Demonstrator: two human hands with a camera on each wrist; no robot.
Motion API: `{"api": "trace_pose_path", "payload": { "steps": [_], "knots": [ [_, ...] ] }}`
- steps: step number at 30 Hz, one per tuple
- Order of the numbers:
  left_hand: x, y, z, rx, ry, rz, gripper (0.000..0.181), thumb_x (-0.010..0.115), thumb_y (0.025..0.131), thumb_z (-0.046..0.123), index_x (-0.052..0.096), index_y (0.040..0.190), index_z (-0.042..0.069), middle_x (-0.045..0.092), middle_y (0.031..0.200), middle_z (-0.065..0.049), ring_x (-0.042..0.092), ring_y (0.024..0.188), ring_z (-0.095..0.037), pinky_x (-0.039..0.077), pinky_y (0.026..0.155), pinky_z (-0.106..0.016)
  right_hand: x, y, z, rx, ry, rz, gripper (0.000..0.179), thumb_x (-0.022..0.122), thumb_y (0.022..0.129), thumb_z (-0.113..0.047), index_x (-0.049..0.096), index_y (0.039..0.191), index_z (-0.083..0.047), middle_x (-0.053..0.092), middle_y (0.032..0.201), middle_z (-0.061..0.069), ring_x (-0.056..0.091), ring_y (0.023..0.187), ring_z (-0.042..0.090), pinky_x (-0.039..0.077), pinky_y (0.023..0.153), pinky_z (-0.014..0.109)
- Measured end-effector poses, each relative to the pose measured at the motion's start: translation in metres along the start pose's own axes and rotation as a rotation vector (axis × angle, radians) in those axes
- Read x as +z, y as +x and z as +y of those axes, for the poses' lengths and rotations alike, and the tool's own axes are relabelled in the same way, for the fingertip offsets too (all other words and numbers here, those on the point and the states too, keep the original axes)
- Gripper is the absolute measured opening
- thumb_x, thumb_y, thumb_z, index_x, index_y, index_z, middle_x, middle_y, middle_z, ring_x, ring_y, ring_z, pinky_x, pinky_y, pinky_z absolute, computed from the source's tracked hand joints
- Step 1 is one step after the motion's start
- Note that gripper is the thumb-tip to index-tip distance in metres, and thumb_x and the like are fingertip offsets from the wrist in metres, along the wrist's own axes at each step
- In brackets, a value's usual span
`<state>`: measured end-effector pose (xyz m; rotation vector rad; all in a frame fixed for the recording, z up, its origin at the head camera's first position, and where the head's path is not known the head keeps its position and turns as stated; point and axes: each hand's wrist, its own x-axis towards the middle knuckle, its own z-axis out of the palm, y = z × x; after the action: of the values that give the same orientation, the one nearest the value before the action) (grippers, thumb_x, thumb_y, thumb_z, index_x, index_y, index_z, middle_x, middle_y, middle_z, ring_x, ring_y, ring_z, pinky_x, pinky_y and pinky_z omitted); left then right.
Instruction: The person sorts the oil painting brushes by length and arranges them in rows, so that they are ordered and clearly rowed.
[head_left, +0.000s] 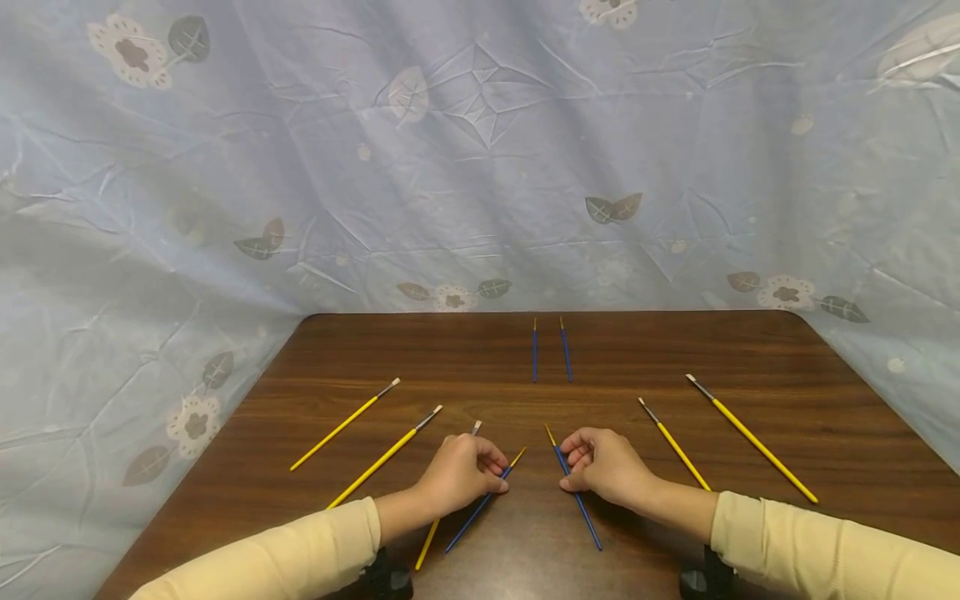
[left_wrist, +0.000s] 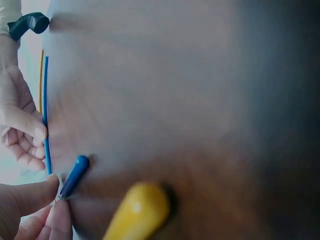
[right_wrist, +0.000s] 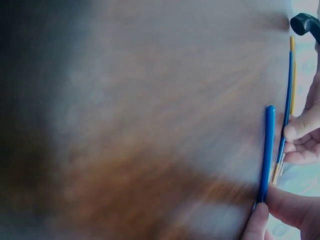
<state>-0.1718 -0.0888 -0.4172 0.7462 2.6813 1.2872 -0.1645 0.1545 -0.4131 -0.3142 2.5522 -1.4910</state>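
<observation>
My left hand [head_left: 459,477] pinches a thin blue paintbrush [head_left: 468,523] near its bristle end, between thumb and fingers. That brush slants, its handle end pointing toward me. My right hand [head_left: 613,468] pinches a second blue paintbrush [head_left: 588,521] by the upper handle, the bristle tip pointing away and leftward. Partly hidden beneath the left hand is a yellow paintbrush [head_left: 427,546]. In the left wrist view, the left thumb and fingers meet on the blue handle [left_wrist: 75,175]; in the right wrist view, the right thumb and fingers meet on the other blue handle [right_wrist: 267,150].
On the brown table [head_left: 487,400], two yellow paintbrushes lie at left, one [head_left: 345,433] farther out. Two more lie at right, the outer one [head_left: 765,450] longer. Two blue paintbrushes, one [head_left: 535,354] leftmost, lie near the back edge. A patterned curtain [head_left: 480,183] hangs behind.
</observation>
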Motion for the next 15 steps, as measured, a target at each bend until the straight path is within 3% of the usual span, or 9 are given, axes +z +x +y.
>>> {"api": "trace_pose_path", "payload": {
  "steps": [5,15],
  "knots": [
    [0.0006,-0.0029,-0.0001,0.022,0.029,0.002,0.026,0.087,0.066,-0.001,0.071,0.086,-0.001,0.067,0.076,0.0,0.061,0.066,-0.003,0.053,0.062,-0.016,0.0003,0.0008,0.0002,-0.008,-0.002,0.005,0.04,0.085,0.065,0.006,0.063,0.099,0.005,0.059,0.082,0.008,0.058,0.068,0.016,0.051,0.056,0.022],
    [0.0022,-0.0031,-0.003,0.057,0.044,0.058,0.019,0.083,0.067,-0.006,0.073,0.081,0.002,0.07,0.073,-0.001,0.063,0.064,-0.003,0.053,0.059,-0.015,0.0,0.0005,0.0041,-0.023,-0.01,-0.001,0.039,0.084,0.067,0.005,0.062,0.1,0.006,0.059,0.083,0.008,0.059,0.07,0.017,0.053,0.06,0.023]
  ]
}}
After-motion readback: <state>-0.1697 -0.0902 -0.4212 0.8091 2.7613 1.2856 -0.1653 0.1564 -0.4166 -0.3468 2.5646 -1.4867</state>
